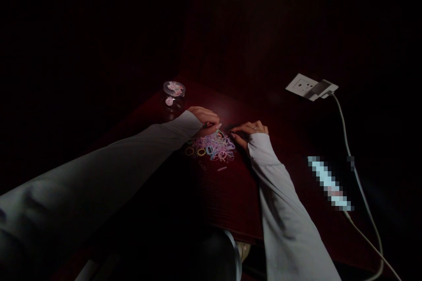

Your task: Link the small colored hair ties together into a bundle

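Observation:
A loose pile of small pastel hair ties (216,145), mostly purple, pink and blue with a few yellow rings, lies on a dark red tabletop (231,193). At the pile's far left edge is my left hand (206,119), its fingers curled and closed. Whatever it may hold is too small and dim to name. My right hand (251,131) rests at the right edge of the pile, thumb and index finger pinched together. A ring shows on one of its fingers. What sits in that pinch cannot be made out.
A clear round jar (173,96) with a stickered lid stands behind my left hand. To the right, a wall socket (300,85) holds a white charger (326,89). Its cable (344,127) runs down past a lit, blurred-out device (329,184). Surroundings are very dark.

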Available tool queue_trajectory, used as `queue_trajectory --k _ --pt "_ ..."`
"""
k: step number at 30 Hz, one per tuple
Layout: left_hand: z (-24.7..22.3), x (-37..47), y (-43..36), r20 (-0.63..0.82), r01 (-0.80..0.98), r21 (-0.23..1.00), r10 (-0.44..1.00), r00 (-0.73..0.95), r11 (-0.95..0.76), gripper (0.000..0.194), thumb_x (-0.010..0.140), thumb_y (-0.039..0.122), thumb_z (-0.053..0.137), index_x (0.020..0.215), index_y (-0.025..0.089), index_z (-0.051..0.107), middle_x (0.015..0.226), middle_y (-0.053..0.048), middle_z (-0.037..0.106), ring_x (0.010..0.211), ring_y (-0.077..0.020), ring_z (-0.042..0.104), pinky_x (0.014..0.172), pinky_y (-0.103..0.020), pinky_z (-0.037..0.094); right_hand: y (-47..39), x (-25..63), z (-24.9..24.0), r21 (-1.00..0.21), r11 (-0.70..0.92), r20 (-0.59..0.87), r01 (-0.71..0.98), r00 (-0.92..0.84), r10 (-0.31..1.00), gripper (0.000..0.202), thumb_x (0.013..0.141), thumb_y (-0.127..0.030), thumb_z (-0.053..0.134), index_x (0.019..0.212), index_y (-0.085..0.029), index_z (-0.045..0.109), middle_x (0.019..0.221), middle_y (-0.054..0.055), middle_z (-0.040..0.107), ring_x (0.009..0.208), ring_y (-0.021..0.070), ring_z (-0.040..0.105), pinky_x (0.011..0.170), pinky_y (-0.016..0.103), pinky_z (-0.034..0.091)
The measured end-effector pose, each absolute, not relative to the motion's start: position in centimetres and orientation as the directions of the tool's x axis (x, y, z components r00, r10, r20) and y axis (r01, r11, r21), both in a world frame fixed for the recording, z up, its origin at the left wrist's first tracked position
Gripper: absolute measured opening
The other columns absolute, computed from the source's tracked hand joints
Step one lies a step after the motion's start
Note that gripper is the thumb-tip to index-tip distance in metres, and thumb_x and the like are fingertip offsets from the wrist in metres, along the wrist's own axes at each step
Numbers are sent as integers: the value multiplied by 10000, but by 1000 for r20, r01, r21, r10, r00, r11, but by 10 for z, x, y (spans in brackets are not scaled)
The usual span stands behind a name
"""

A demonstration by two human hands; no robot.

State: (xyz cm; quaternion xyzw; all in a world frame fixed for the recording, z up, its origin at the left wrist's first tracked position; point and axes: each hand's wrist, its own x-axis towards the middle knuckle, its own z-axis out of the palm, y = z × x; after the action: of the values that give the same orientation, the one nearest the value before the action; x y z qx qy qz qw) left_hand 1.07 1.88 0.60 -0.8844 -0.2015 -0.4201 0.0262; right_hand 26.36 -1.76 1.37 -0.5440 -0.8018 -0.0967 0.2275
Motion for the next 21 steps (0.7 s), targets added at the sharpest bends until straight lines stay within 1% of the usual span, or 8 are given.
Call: queue_trajectory --k 2,5,10,17,21 --pt "6 11 19 754 375 117 328 569 -920 358 997 295 438 674 203 563 618 22 575 621 -116 529 657 -258 408 -18 264 11 -112 413 436 904 -329 838 158 917 -396 708 983 -324 832 1001 47 771 996 277 559 914 431 358" --pt "7 11 17 751 383 118 335 569 -916 361 996 300 434 672 204 563 612 22 571 617 -116 527 660 -257 413 -19 263 11 -153 449 389 880 -364 846 176 914 -398 711 1031 -347 831 1024 51 768 983 276 548 904 435 360" --pt "8 10 16 738 390 129 350 576 -912 362 990 305 440 664 204 560 613 22 579 613 -116 521 656 -258 412 -18 264 12 -182 490 292 852 -429 855 200 911 -400 710 1066 -352 828 1002 59 767 983 281 538 892 435 358" --pt "8 10 17 732 380 129 347 586 -916 347 980 295 458 662 202 559 615 20 590 627 -118 534 665 -257 410 -19 261 15 -177 491 304 853 -427 852 161 919 -339 694 1010 -324 825 922 40 775 972 277 554 902 421 353" --pt "7 10 18 728 376 137 351 589 -917 348 987 299 444 681 202 578 630 21 596 636 -120 535 670 -261 406 -20 259 18 -165 493 386 855 -404 830 142 926 -349 694 975 -318 824 885 36 772 948 267 558 898 410 355"
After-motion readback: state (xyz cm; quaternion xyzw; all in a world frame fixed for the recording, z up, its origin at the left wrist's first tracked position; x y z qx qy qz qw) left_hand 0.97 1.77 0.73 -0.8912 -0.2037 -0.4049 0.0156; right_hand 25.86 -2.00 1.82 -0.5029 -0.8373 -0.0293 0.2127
